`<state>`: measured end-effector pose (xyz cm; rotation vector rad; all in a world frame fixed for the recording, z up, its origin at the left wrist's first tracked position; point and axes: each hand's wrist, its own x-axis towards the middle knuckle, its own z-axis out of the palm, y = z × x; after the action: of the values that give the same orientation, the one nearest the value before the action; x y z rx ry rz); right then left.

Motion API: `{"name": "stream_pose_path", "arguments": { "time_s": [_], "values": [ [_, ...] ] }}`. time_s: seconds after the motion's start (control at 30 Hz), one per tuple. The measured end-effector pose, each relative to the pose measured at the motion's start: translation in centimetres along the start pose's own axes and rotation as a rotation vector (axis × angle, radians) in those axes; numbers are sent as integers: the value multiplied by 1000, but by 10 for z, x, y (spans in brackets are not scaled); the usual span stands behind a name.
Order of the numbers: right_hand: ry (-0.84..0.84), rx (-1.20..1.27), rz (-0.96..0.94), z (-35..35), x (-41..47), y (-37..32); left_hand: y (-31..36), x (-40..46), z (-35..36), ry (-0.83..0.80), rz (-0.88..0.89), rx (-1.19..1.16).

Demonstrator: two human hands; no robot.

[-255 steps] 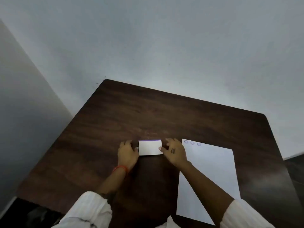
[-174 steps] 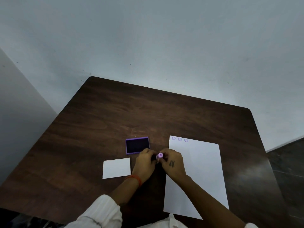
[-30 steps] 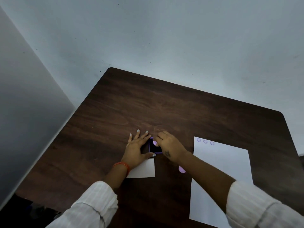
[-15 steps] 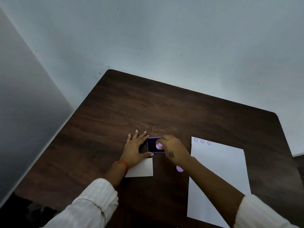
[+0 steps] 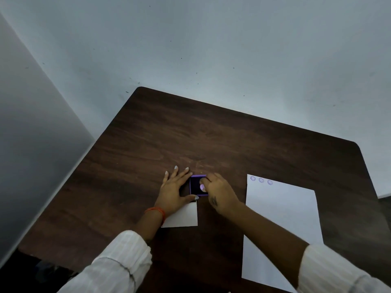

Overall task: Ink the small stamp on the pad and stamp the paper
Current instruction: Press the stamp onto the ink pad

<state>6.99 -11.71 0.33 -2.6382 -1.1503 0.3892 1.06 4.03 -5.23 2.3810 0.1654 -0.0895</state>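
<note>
A small purple ink pad [image 5: 195, 183] lies open on the dark wooden table [image 5: 190, 140]. My right hand [image 5: 220, 192] pinches the small lilac stamp [image 5: 202, 187] and holds it down on the pad's dark surface. My left hand [image 5: 174, 190] lies flat with fingers spread, touching the pad's left side and covering part of it. The white paper sheet [image 5: 281, 220] lies to the right, with three purple round marks [image 5: 261, 180] along its top edge.
The pad's white lid [image 5: 184, 217] lies flat just below my left hand. Pale walls border the table at the back and left. My forearm hides the spot where the stamp's cap lay.
My right hand has kept the stamp on the pad, shifting it slightly. My left hand stays flat beside the pad. The camera view has shifted a little.
</note>
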Motion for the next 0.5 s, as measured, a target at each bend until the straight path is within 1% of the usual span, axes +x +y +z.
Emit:
{"name": "stream_pose_path", "arguments": {
  "time_s": [0.07,0.13,0.27,0.37,0.43,0.47,0.5],
  "values": [
    [-52,-14,-99,-6,2,10,0,-1,0,0,2,-8],
    [-68,-19,-118,-8,4,13,0,-2,-1,-2,5,-10],
    [42,85,15,2,0,3,-1,-1,0,-3,7,4],
    [32,304,133,-12,1,5,1,-2,-2,-3,6,-7],
    [78,417,174,-24,2,13,2,-2,-3,3,5,-12],
    [68,410,180,-26,1,16,1,-2,-2,6,5,-12],
    [9,362,194,-25,-2,15,1,-2,-2,11,6,-12]
  ]
}}
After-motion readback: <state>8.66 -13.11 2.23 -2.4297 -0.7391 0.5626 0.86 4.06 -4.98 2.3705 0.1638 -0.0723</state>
